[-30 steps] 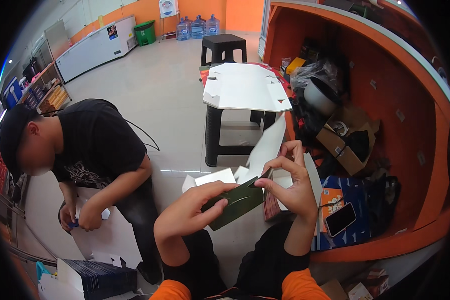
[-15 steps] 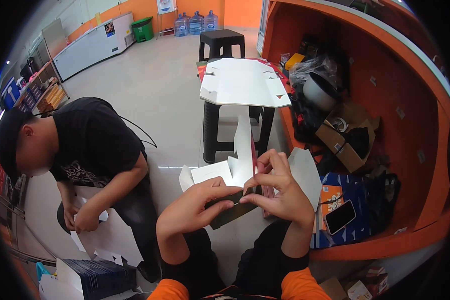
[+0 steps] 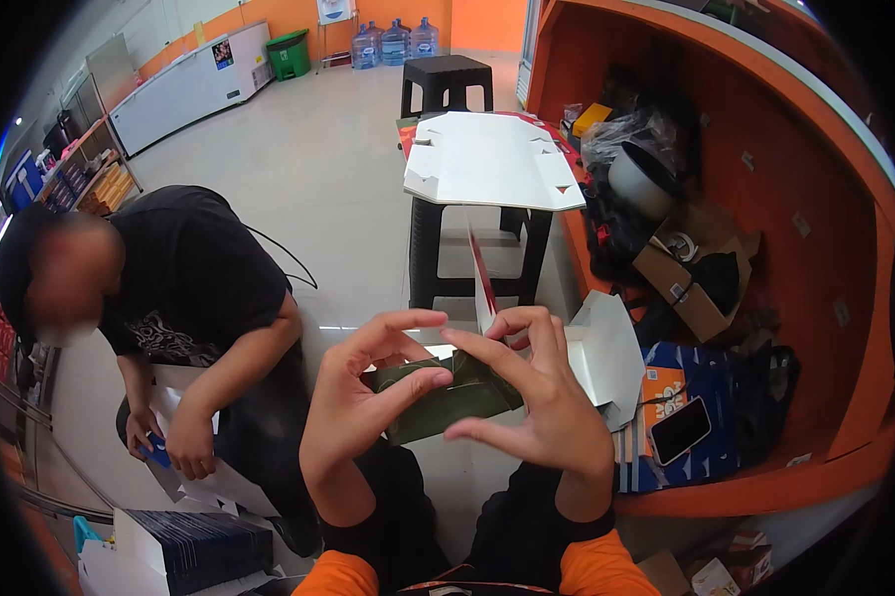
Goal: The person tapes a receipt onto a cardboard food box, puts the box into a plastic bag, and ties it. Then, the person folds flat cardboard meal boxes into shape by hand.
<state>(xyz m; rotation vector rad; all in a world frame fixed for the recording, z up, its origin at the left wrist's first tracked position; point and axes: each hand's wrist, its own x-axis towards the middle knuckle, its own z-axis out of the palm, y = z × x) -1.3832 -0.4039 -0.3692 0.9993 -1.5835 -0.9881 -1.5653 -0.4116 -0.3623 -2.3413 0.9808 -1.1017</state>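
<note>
Well, green carton [image 3: 446,412]; between both hands [image 3: 353,392] [image 3: 552,407].

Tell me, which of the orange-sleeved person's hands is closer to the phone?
Right. The right hand is left of the phone, with a gap between them. The left hand is farther off, past the right one, at the green card's left end.

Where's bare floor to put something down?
Bare pale tiled floor lies between the long white chest freezer and the far black plastic stool. It's crowded inside the open orange cabinet and where the left hand and right hand surround dark green cardboard.
</note>
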